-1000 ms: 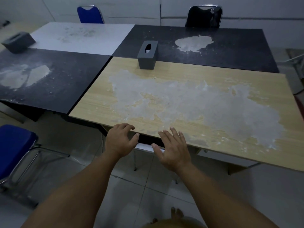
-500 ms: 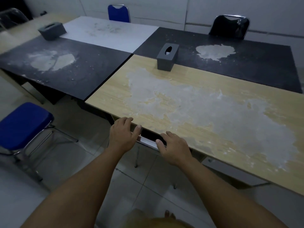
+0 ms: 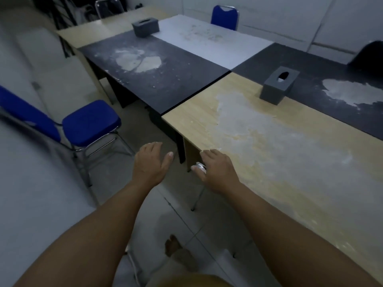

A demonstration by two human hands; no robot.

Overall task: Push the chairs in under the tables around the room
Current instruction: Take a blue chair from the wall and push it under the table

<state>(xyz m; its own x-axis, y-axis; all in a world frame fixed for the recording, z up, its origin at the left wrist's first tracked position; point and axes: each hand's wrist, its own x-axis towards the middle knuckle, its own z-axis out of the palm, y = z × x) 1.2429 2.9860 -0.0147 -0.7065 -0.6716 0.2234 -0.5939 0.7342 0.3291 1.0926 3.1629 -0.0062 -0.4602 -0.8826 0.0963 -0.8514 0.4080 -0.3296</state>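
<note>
Head view puts a blue chair [image 3: 91, 123] to your left, standing out on the floor, well apart from the dark worktop [image 3: 157, 73] it belongs to; by the look of it, that one is not yet pushed in. Another chair sits tucked under the wooden worktop [image 3: 269, 146]: only its chrome top rail [image 3: 200, 167] and a leg show below the edge.

Your right hand [image 3: 217, 170] lies over that edge with fingers spread, its thumb beside the rail; whether it has any hold on the rail you can't tell from here. Your left hand [image 3: 150, 164] hangs in the air, fingers loose and holding nothing.

Risks, as a judgement: shove the blue chair off-centre and its frame may catch the worktop's side panel. Keep fingers off the rail's front, or they could be pinched against the edge. Your bare foot [image 3: 173, 244] is close to chair legs.
</note>
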